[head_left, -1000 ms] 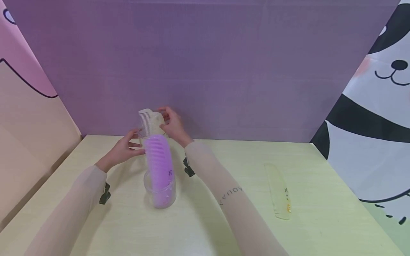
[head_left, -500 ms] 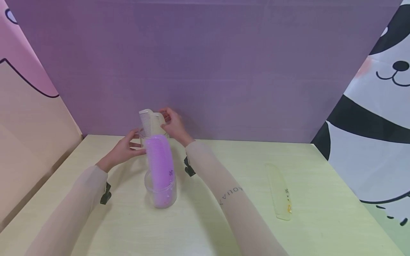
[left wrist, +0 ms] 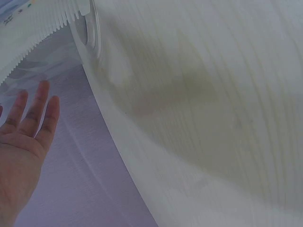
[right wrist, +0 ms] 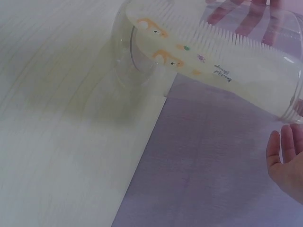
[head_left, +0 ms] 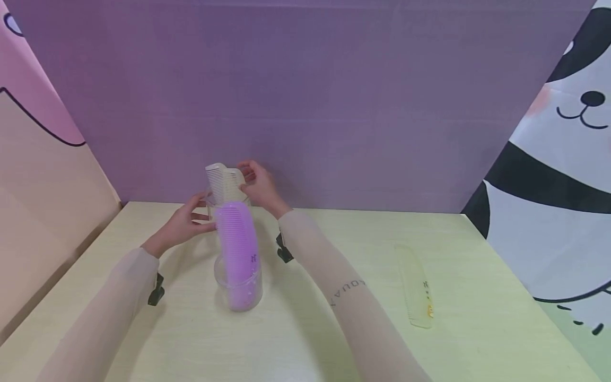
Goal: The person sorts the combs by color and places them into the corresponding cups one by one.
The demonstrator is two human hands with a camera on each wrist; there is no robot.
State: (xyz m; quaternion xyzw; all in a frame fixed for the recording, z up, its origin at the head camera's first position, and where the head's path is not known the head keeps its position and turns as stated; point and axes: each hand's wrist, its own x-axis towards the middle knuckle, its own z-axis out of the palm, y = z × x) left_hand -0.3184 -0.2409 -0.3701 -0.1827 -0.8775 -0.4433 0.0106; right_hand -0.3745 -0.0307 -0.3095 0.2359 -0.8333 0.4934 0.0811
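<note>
In the head view a clear cup (head_left: 210, 211) stands at the back left, holding two cream combs (head_left: 217, 180) with teeth and tops above its rim. My left hand (head_left: 179, 228) rests against the cup's left side, its fingers fairly straight. My right hand (head_left: 260, 188) pinches the upper edge of the right-hand cream comb (head_left: 234, 183) between thumb and fingers; the hidden side of that grip is not fully visible. The right wrist view shows a cream comb (right wrist: 208, 71) with orange animal prints inside the cup. A purple comb (head_left: 236, 244) stands in a second clear cup (head_left: 258, 297) in front.
A see-through yellow comb (head_left: 415, 286) lies flat on the pale wooden table (head_left: 334, 318) at right. A purple panel (head_left: 334, 106) rises just behind the hands. Printed cartoon panels, including a panda (head_left: 568, 175), close off both sides.
</note>
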